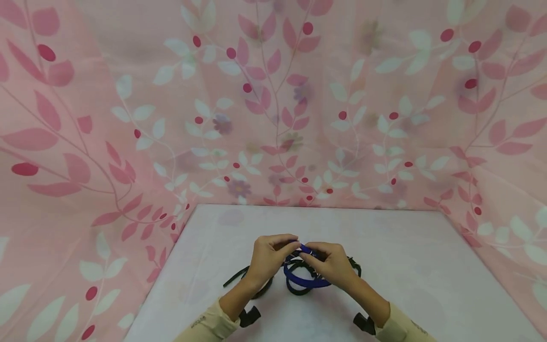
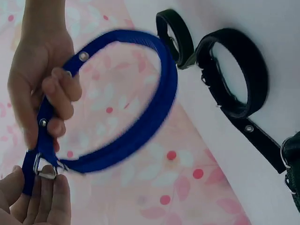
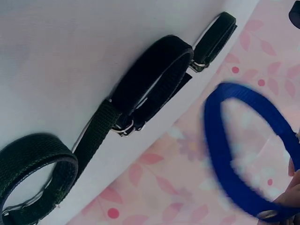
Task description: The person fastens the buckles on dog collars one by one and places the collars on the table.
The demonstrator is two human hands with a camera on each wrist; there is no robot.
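Observation:
Both hands hold a blue collar (image 1: 306, 283) above the white table, its strap bent into a loop. My left hand (image 1: 266, 260) pinches the strap end beside the metal buckle (image 2: 45, 168), thumb on one side and fingers on the other. Curled round the eyelet-studded part of the strap is my right hand (image 1: 334, 264), close to the buckle. In the right wrist view the blue loop hangs blurred at the right, with only fingertips (image 3: 291, 193) showing at the edge. Behind the loop lies a black collar (image 2: 258, 70) with a metal buckle.
Two dark green collars, one at the left wrist view's top (image 2: 187, 40) and one at its right edge (image 2: 294, 174), flank the black one on the white table (image 1: 213, 237). Pink leaf-patterned cloth (image 1: 273, 118) surrounds the table. Black wrist mounts (image 1: 249, 317) sit under the forearms.

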